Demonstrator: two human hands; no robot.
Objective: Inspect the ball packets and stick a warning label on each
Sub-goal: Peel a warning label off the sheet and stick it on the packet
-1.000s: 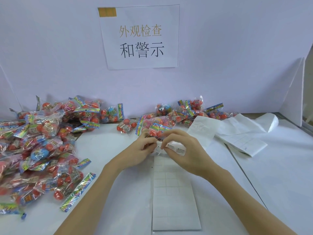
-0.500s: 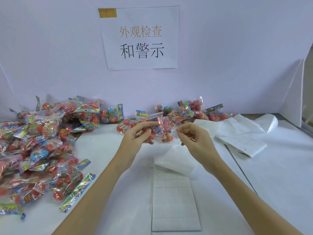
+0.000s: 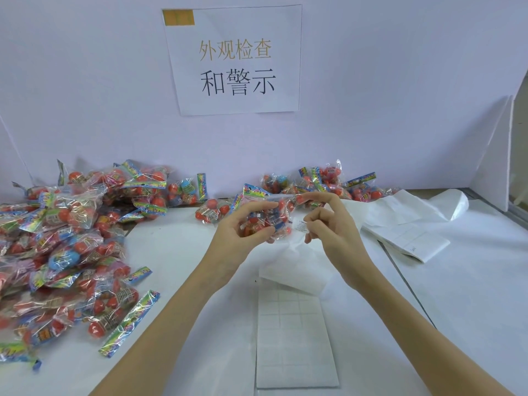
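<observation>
Left hand gripping a ball packet above the desk; right hand pinching a small label beside it.

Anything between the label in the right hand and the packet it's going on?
Nothing visible. The right hand pinches the label just beside the packet that the left hand grips, with only open air between them.
</observation>
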